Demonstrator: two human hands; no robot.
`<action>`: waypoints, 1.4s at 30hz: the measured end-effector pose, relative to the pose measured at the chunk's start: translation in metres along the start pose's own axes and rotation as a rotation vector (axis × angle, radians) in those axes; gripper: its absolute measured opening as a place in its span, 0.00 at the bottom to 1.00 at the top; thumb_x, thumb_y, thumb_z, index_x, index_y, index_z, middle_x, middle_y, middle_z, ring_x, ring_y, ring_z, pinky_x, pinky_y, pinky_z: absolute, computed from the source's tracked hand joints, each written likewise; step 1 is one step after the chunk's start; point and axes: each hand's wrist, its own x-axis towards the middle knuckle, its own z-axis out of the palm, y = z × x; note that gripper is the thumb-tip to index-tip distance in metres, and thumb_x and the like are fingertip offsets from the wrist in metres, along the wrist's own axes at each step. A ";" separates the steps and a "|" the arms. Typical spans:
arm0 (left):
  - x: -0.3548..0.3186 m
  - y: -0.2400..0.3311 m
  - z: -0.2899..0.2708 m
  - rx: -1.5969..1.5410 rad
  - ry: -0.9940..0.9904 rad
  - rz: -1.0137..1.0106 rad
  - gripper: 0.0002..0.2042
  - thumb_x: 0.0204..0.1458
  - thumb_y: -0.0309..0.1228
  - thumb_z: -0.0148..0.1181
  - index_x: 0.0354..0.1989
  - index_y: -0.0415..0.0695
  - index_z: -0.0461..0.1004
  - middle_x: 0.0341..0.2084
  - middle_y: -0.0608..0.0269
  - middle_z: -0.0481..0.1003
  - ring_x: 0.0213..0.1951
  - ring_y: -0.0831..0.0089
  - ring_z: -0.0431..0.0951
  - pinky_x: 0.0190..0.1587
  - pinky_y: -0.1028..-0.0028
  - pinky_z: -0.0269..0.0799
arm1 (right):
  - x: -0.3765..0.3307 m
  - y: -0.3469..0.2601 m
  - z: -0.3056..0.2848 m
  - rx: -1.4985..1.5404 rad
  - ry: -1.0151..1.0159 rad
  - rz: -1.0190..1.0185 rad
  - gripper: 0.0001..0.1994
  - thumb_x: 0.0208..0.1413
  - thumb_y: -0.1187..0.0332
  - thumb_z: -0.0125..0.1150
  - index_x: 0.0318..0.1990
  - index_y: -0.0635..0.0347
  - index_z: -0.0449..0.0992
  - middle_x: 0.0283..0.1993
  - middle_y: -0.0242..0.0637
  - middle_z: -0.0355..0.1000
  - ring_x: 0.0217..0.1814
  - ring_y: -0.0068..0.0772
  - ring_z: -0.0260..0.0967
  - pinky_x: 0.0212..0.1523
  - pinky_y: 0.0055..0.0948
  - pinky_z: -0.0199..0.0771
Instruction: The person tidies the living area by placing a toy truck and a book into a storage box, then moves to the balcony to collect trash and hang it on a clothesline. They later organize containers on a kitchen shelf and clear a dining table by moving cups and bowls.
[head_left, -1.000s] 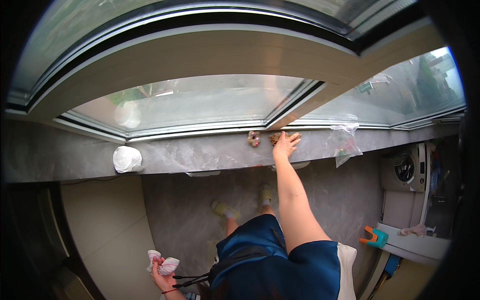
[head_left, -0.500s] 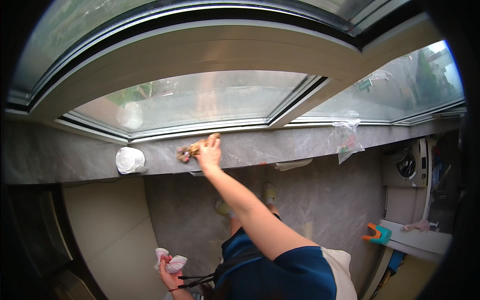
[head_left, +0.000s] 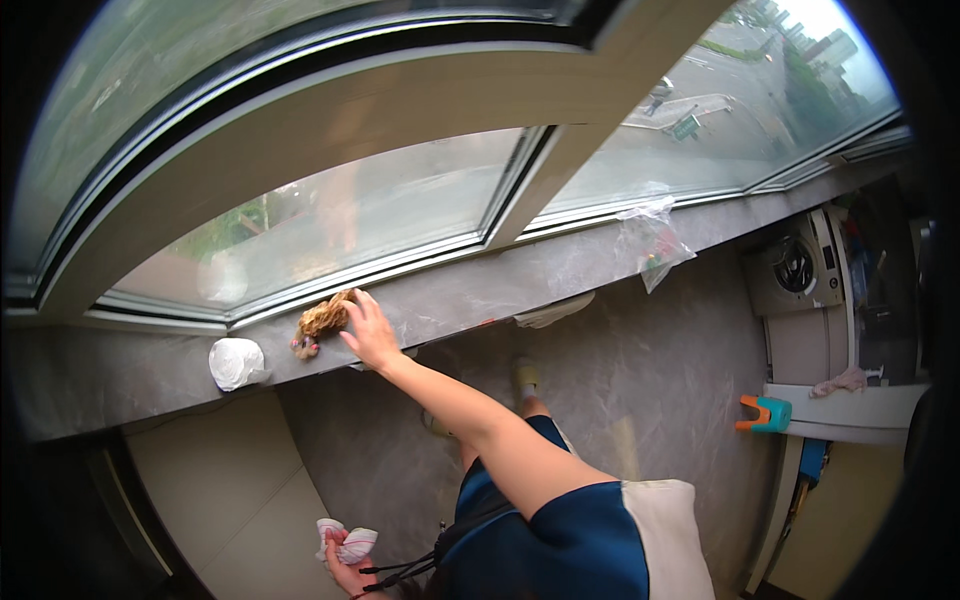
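My right hand (head_left: 372,335) reaches over the grey window sill with its fingers apart. Its fingertips are at the right end of a crumpled golden-brown bundle (head_left: 326,316) with a greyish, pink-spotted end; whether they touch it I cannot tell. A white roll (head_left: 237,363) sits on the sill just left of the bundle. Low at the left, my left hand (head_left: 350,572) is closed around a white cloth with pink stripes (head_left: 346,541), which bunches out above the fingers.
Framed window panes (head_left: 400,190) rise behind the sill (head_left: 460,300). A clear plastic bag (head_left: 655,240) hangs over the sill's edge farther right. A washing machine (head_left: 795,265) stands at the right, with an orange and teal clip-like object (head_left: 768,413) nearer me.
The view has shifted and turned. My right hand, earlier laid over the brown bundle, is now at its right end with fingers apart. The left hand keeps the striped cloth.
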 end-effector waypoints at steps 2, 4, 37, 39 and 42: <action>-0.004 0.001 0.002 -0.004 -0.030 0.063 0.13 0.49 0.30 0.49 0.42 0.40 0.69 0.35 0.64 0.72 0.37 0.75 0.71 0.41 0.71 0.69 | -0.028 0.021 -0.048 0.081 0.020 0.002 0.26 0.41 0.67 0.59 0.50 0.59 0.59 0.56 0.49 0.50 0.59 0.49 0.48 0.56 0.37 0.53; -0.004 0.009 0.008 0.000 -0.093 0.107 0.13 0.49 0.29 0.49 0.43 0.40 0.68 0.36 0.64 0.71 0.38 0.75 0.71 0.42 0.71 0.68 | -0.055 0.059 -0.113 0.023 0.066 0.055 0.26 0.43 0.65 0.58 0.51 0.60 0.59 0.55 0.50 0.51 0.59 0.50 0.48 0.57 0.37 0.51; -0.202 -0.207 0.423 0.577 -1.129 -0.127 0.16 0.48 0.30 0.50 0.46 0.41 0.65 0.30 0.62 0.72 0.34 0.74 0.70 0.39 0.72 0.68 | -0.336 0.210 -0.635 0.070 1.146 0.476 0.11 0.54 0.68 0.47 0.35 0.67 0.73 0.40 0.40 0.71 0.48 0.32 0.65 0.47 0.26 0.62; -0.235 -0.223 0.429 0.696 -1.270 -0.253 0.16 0.48 0.29 0.51 0.46 0.40 0.65 0.38 0.61 0.70 0.38 0.72 0.70 0.38 0.74 0.68 | -0.381 0.165 -0.636 0.096 1.239 0.521 0.11 0.54 0.68 0.47 0.36 0.68 0.73 0.40 0.39 0.71 0.46 0.31 0.65 0.47 0.25 0.62; -0.275 -0.264 0.425 0.926 -1.633 -0.382 0.18 0.50 0.29 0.49 0.51 0.41 0.61 0.46 0.57 0.66 0.37 0.69 0.72 0.37 0.73 0.69 | -0.426 0.092 -0.626 0.109 1.326 0.544 0.11 0.54 0.69 0.47 0.36 0.67 0.73 0.40 0.38 0.70 0.47 0.31 0.64 0.47 0.25 0.61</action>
